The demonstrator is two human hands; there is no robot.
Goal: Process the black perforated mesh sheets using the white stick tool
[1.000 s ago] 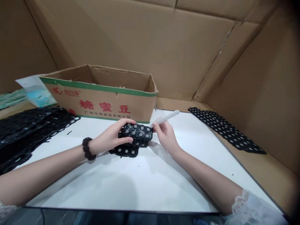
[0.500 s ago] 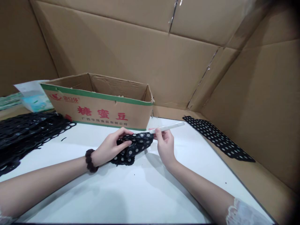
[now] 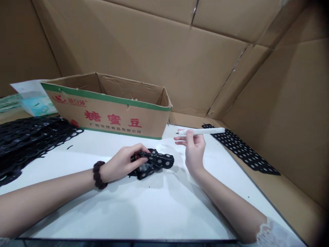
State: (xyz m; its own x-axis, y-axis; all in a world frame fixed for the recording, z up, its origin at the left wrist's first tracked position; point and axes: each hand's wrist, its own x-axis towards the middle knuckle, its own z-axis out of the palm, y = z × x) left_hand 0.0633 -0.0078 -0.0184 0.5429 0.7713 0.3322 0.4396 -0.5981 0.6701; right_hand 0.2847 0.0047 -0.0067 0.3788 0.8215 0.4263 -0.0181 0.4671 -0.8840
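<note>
My left hand [image 3: 128,161] pinches a bunched black piece with white dots [image 3: 159,160], thumb in front and fingers behind. Folded over on itself, that piece rests on or just above the white table. Off to its right, my right hand [image 3: 194,147] is raised and clear of it. Between its thumb and fingers it holds a slim white pen-like tool [image 3: 210,131], lying nearly level. A small dark tip shows at the tool's left end; its exact kind cannot be made out.
Behind my hands stands an open cardboard box [image 3: 113,115] with red lettering. Black openwork sheets [image 3: 31,140] are heaped at the left, near a white and turquoise packet [image 3: 38,103]. A flat dotted black strip [image 3: 244,151] lies along the right edge, beside cardboard walls [image 3: 282,113].
My right hand has moved right, away from the dotted piece, with the white tool now held more level. The dotted piece in my left hand has turned and bunched up.
</note>
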